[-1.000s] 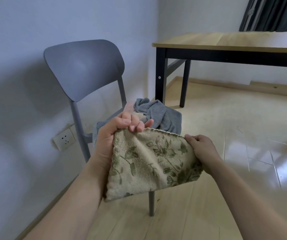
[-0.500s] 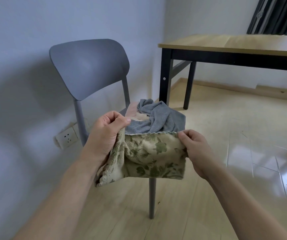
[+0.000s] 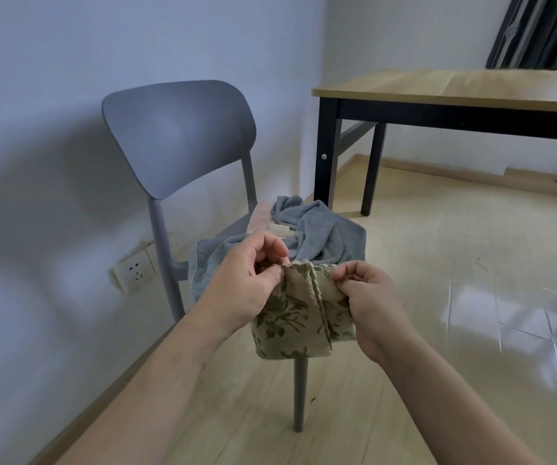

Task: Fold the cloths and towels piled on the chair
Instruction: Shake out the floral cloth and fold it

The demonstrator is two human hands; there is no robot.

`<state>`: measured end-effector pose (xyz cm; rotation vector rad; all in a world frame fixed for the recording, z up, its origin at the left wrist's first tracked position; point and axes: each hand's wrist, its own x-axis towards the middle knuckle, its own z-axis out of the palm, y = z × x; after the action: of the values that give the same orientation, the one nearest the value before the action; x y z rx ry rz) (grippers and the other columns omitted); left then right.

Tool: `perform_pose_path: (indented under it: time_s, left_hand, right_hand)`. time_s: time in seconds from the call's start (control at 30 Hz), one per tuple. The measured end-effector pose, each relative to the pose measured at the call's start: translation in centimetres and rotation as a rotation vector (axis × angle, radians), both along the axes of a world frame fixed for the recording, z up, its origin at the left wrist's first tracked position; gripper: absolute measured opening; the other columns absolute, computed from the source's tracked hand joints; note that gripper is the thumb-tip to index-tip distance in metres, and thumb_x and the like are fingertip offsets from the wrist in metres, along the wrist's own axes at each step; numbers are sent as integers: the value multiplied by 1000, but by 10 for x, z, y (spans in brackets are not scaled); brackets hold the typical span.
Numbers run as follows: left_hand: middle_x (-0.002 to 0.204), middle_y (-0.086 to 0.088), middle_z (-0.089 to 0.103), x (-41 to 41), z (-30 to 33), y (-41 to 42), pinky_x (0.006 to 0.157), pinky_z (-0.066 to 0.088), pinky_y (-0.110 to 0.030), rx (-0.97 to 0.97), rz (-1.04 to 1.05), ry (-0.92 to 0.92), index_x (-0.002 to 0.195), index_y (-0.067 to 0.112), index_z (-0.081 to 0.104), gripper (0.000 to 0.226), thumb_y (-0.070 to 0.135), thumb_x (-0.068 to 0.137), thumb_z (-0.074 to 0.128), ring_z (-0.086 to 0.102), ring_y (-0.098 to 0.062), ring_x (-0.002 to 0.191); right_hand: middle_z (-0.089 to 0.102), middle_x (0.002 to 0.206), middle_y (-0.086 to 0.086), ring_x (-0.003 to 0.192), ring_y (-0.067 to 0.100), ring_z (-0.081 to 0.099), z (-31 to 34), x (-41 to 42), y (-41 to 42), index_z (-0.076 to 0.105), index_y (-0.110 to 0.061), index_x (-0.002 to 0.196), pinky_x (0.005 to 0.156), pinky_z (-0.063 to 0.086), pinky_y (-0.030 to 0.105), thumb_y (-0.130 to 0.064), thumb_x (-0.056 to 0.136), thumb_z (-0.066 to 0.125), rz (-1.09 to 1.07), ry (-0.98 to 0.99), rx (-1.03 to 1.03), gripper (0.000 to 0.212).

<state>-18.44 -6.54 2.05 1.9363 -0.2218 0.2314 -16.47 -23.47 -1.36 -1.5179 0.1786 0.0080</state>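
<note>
Left hand (image 3: pixel 247 283) and right hand (image 3: pixel 367 297), centre frame, pinching folded beige floral-print terry cloth (image 3: pixel 299 317); loosened pinch risks unfolding.

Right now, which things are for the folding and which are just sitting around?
For the folding:
- flowery cloth, pinched at its top edge by the left hand and right hand
- grey towel, heaped on the chair
- pink cloth under it

Just sitting around:
- wooden table
- wall socket
- dark curtain
</note>
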Motion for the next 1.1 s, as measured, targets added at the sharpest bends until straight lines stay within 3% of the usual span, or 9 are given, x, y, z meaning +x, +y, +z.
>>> perform_pose_path:
  time_s: [0.1,0.2,0.3,0.47,0.7,0.87,0.97,1.03,1.1]
  left_hand:
    - [80,2,64,2,-2,0,86,54,-39,-21,18,-8,89,18,55,23,-6,89,57,59,-12,79]
    - [79,3,67,2,-4,0,87,55,-40,-35,31,-16,89,20,54,24,-4,88,59,62,-12,79]
    - [76,9,68,3,-6,-1,83,54,-33,-25,51,-20,92,23,54,26,-1,87,62,62,-6,76]
    - [75,7,68,3,-8,-6,78,51,-24,-31,117,-41,95,26,55,28,3,85,68,64,-5,77]
    - [76,4,66,-1,-6,-13,70,50,-21,-33,69,-22,92,22,56,22,4,85,68,60,-4,70]
    - [79,7,66,-3,-5,2,72,53,-34,320,-131,109,87,31,60,3,34,88,60,62,-14,79]
    - [77,6,63,-4,-8,8,76,48,-39,506,-189,141,81,33,58,15,46,80,51,56,-20,88]
    - [81,0,62,-7,-7,8,80,47,-45,482,-283,179,83,22,58,22,43,81,51,55,-21,86]
    - [82,9,58,-9,-4,6,86,44,-46,485,-360,233,86,21,57,26,46,83,50,51,-17,89]
  right_hand:
    - [53,68,8,64,20,43,1,-1,1,58,-17,61,54,33,28,12,83,34,-10,1,-40,44]
    - [69,89,3,79,18,60,7,-5,2,68,-14,76,70,50,30,8,85,42,57,-37,-51,35]
    - [68,102,-1,97,20,64,7,-11,1,69,-23,96,79,56,36,-1,82,51,200,-115,-56,32]
    - [58,110,-14,106,10,59,0,-12,2,65,-30,102,93,52,38,-23,79,73,233,-309,-178,26]
    - [65,90,-6,86,12,62,2,-11,3,69,-18,84,82,56,36,-15,83,70,145,-384,-189,4]
    - [66,77,-4,74,9,61,2,-11,-2,67,-16,86,73,54,29,-12,89,62,134,-327,-81,7]
    - [65,76,-1,73,12,60,3,-11,-8,66,-14,83,72,53,32,-8,89,61,112,-337,-33,9]
    - [63,76,3,72,14,59,4,-11,-12,65,-10,82,70,54,32,-4,89,61,103,-337,18,10]
    - [62,76,5,71,14,58,6,-10,-15,63,-6,81,67,53,29,1,87,60,70,-337,60,10]
